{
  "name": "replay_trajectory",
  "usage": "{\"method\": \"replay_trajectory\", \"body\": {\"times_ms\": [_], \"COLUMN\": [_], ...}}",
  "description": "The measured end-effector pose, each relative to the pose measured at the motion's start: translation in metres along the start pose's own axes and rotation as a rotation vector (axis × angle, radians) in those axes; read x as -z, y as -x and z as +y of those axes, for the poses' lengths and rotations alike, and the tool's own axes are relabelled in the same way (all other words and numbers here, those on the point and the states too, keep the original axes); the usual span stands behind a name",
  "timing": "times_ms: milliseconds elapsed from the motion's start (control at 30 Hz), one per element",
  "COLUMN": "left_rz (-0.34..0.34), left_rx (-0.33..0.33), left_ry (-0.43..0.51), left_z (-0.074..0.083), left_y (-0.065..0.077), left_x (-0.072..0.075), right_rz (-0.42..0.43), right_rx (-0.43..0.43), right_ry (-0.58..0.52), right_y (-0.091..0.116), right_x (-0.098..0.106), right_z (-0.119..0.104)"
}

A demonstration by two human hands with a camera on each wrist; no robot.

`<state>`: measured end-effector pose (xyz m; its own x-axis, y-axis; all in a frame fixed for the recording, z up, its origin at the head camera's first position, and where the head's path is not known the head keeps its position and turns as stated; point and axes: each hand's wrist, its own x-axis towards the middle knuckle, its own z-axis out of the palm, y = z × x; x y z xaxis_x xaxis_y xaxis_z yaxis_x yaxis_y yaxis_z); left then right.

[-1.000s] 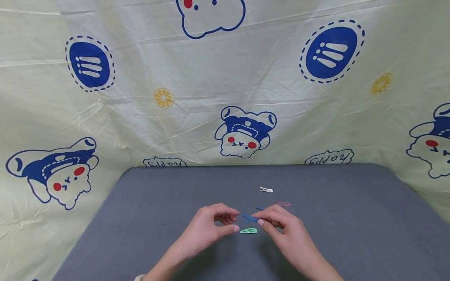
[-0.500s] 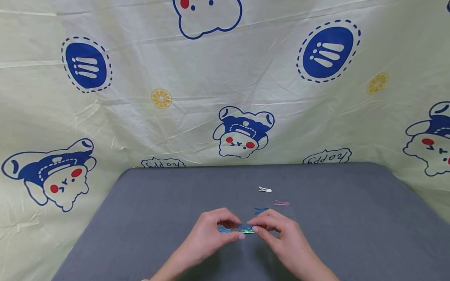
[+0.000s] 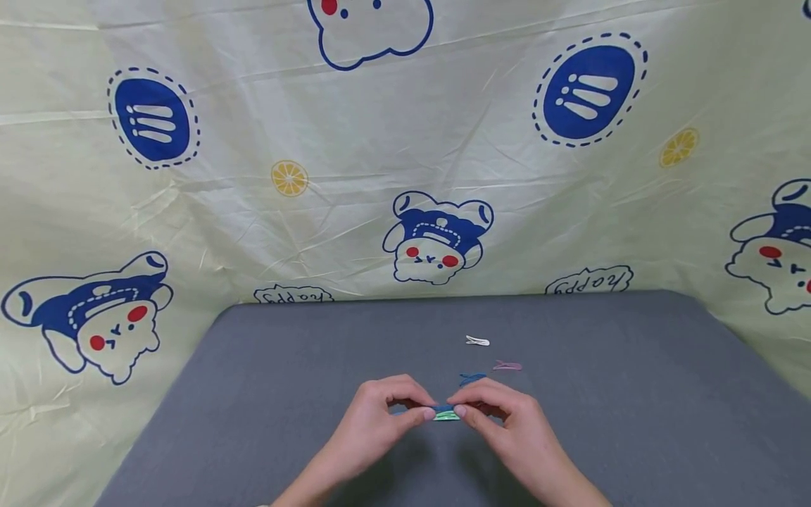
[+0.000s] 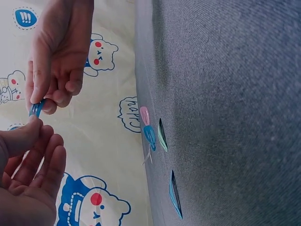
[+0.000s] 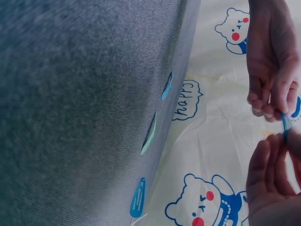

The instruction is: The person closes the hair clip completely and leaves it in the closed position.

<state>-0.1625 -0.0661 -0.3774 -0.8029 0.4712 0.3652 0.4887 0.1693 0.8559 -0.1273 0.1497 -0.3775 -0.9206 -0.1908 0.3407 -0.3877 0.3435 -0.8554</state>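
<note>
While both hands hang above the table, a small blue slotted hair clip (image 3: 443, 408), with a smooth sheen like painted metal, is held between them, clear of the surface. The left hand (image 3: 383, 408) pinches one end between thumb and index finger, and the right hand (image 3: 500, 414) pinches the other.

The clip looks very light, thin and springy: stiff along its length, likely a little slippery, and hard to break, though it could twist or snap if squeezed in the middle. Its two tips seem the best places to hold.

A mint-green teardrop-shaped clip (image 3: 446, 416) lies on the table below it, and a light-blue slim clip (image 4: 175, 195) lies on the left hand's side. Farther off are a dark-blue clip (image 3: 472, 379), a pink clip (image 3: 507, 366) and a white forked clip (image 3: 478, 341), so reaching forward on the right looks tightest. The dark-grey cloth-covered table (image 3: 317, 352) gives wide room sideways; its edges are well apart from the hands.
</note>
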Motion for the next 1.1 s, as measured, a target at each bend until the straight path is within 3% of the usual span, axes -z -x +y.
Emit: {"method": "replay_trajectory", "body": {"times_ms": [233, 400, 667, 867, 1100], "left_rz": [-0.046, -0.066, -0.001, 0.032, 0.067], "left_rx": [-0.031, -0.031, -0.034, 0.021, 0.060], "left_ry": [0.053, 0.071, -0.002, -0.037, -0.053], "left_z": [-0.003, -0.004, -0.001, 0.000, 0.003], "left_y": [0.000, 0.001, 0.002, 0.002, 0.002], "left_x": [0.001, 0.001, -0.003, -0.005, -0.008], "right_rz": [-0.071, -0.071, 0.006, 0.080, 0.169], "right_rx": [-0.047, -0.035, 0.163, 0.139, 0.187], "right_ry": [-0.137, -0.152, -0.099, -0.039, 0.112], "right_y": [0.000, -0.001, 0.002, 0.005, 0.009], "right_x": [0.004, 0.004, -0.001, -0.007, -0.012], "right_z": [0.005, 0.007, 0.011, 0.007, -0.001]}}
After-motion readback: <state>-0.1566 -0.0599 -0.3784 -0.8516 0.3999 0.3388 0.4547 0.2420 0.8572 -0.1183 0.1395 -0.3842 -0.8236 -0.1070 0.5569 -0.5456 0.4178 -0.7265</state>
